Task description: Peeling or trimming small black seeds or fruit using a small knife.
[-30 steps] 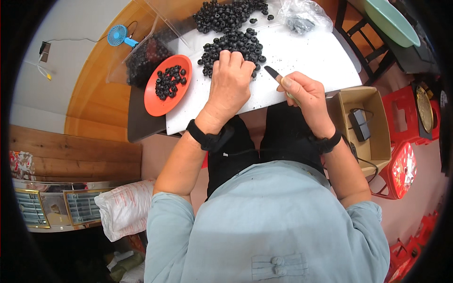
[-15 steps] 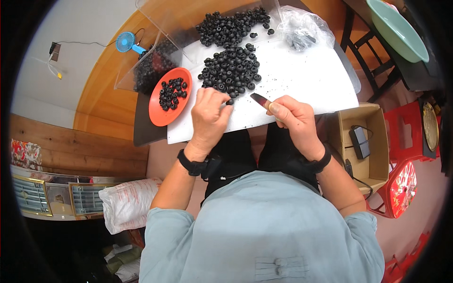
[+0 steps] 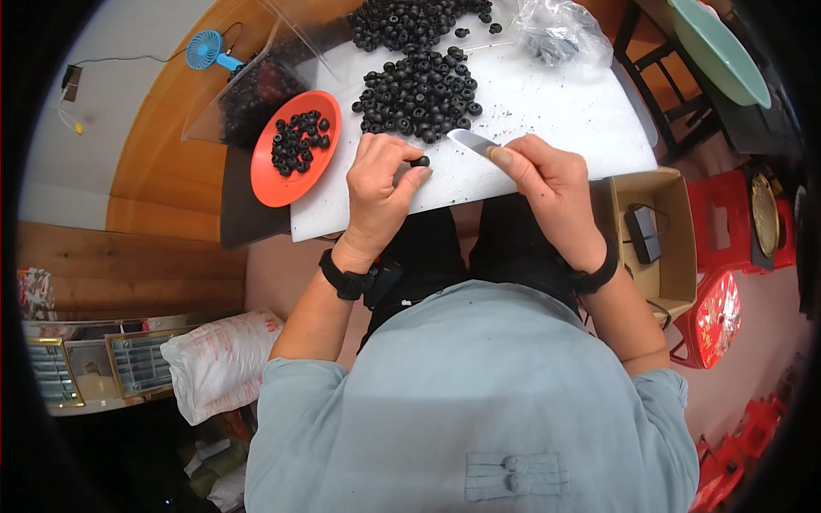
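My left hand [image 3: 376, 190] pinches a small round black rubber-like part [image 3: 421, 161] between thumb and fingertips, just above the near edge of a white foam sheet [image 3: 547, 107]. My right hand [image 3: 549, 181] is closed round the handle of a small knife [image 3: 470, 140]; its blade points left, apart from the pinched part. Beyond the hands lies a heap of the same black parts [image 3: 419, 96], many with a round hole. To the left, an orange-red plate [image 3: 272, 190] holds several more of them.
A second heap of black parts [image 3: 410, 26] lies farther back, beside a crumpled clear plastic bag [image 3: 556, 34]. At left stand a clear bin [image 3: 205, 120] and a blue fan [image 3: 203, 50]. To the right are a cardboard box [image 3: 676, 278] and a red stool [image 3: 717, 321].
My left hand has lifted the black part off the sheet's edge, clear of the heap. The knife blade has turned and now shows its bright flat side. The whole view has shifted slightly.
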Available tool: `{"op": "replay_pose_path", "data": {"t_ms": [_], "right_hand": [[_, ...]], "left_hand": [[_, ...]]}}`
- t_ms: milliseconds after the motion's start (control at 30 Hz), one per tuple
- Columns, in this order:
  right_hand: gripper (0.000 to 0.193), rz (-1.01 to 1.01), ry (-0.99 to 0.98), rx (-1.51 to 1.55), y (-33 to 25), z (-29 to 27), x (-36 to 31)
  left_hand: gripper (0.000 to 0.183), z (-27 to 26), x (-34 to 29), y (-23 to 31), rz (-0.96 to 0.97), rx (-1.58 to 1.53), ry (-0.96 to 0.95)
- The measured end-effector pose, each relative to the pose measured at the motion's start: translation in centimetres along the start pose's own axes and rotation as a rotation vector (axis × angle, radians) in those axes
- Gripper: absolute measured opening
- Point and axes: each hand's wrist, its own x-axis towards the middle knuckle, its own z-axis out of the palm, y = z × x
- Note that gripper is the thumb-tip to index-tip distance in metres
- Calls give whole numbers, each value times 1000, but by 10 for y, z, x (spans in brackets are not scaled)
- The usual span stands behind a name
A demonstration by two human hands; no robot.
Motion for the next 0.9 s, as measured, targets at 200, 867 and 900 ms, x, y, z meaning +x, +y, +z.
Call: {"op": "replay_pose_path", "data": {"t_ms": [200,867,900], "right_hand": [[22,-155,7,-358,-7,27,18],[18,-413,26,-1175,2,55,33],[18,-414,30,-1165,4,53,35]], "left_hand": [[21,-15,-12,-10,-52,-83,117],[22,-13,-20,-16,32,129,151],[22,-14,-20,-15,34,139,148]]}}
